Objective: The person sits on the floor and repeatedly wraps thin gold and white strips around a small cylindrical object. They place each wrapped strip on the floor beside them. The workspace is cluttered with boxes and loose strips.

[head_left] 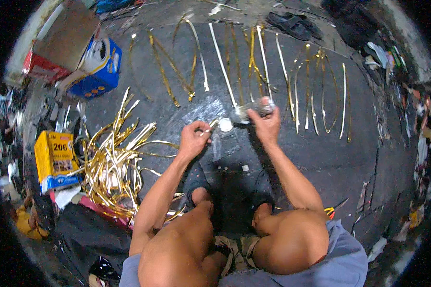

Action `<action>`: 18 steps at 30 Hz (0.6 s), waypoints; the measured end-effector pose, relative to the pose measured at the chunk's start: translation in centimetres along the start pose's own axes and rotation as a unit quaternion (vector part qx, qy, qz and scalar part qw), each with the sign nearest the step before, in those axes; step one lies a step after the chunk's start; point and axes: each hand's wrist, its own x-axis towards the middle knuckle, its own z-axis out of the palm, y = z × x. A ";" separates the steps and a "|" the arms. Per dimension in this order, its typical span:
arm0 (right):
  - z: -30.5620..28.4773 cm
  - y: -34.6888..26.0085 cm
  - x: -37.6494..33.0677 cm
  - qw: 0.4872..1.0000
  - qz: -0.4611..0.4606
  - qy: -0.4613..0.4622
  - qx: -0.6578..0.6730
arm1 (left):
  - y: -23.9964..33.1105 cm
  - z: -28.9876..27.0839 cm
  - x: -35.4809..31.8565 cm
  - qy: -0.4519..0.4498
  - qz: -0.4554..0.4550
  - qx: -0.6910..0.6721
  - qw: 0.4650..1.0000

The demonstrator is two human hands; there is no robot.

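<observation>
My left hand (195, 138) is closed in a pinch on a small gold-coloured piece (214, 124). Just right of its fingertips is a round white disc (225, 125). My right hand (267, 126) grips a clear, shiny cylindrical container (256, 109), tilted and with something reddish at its right end; what is inside is too blurred to tell. Beneath and between the hands lies a clear plastic sheet (206, 111) on the dark mat. Left of my left forearm spreads a tangled heap of shiny gold strips (112, 167).
Gold and white strips (220, 64) lie in a row across the far side of the mat. A yellow box (57, 155) and an open blue-and-white carton (98, 67) stand at left. Dark sandals (294, 25) lie far right. Orange-handled scissors (329, 212) rest beside my right knee.
</observation>
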 end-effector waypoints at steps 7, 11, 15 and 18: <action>2.7 -4.6 -3.7 0.989 -0.056 -0.129 0.042 | -1.9 0.6 -0.1 -0.020 -0.105 -0.256 0.961; 2.5 -4.2 -3.9 0.990 -0.071 -0.116 -0.031 | -2.4 -0.4 -1.0 -0.156 -0.106 -0.407 0.894; -0.9 -2.2 -1.1 0.987 -0.035 -0.068 -0.144 | -0.7 -0.6 -0.9 -0.126 -0.071 -0.149 0.978; -2.1 -2.7 -0.2 0.994 -0.030 -0.033 -0.095 | 0.9 0.0 1.2 -0.067 -0.045 0.014 0.997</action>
